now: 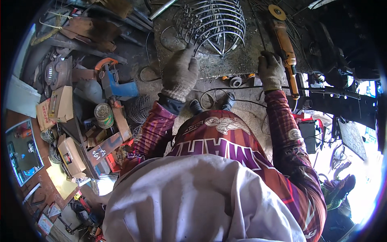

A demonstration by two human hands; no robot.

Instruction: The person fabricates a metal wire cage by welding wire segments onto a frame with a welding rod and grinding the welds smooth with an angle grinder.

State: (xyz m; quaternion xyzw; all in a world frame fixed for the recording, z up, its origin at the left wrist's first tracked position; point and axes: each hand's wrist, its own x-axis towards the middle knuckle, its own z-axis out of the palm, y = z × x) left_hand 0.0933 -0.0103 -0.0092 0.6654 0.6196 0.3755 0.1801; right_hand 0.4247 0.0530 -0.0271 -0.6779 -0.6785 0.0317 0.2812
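Observation:
A rounded cage of bent metal rods (223, 30) lies on the dark worktable (248, 60), its curved ribs crossing over a pile of short dark pieces. At the near left of this cage, my left hand (180, 74), in a grey knit work glove, has its fingers closed around a bent rod end. My right hand (271, 72), gloved alike, rests at the table's near right edge. Its fingers curl around a thin dark rod (258, 28) that runs away across the tabletop. Just right of that hand lies an orange angle grinder (287, 50) with a tan disc.
A blue and orange clamp-like tool (119, 82) stands at the left, near a paint tin (104, 115) and open cardboard boxes (60, 105). Coiled wire (140, 109) lies beside them. A black cable (242, 88) crosses below the table edge. Another person's foot (342, 183) shows at the right.

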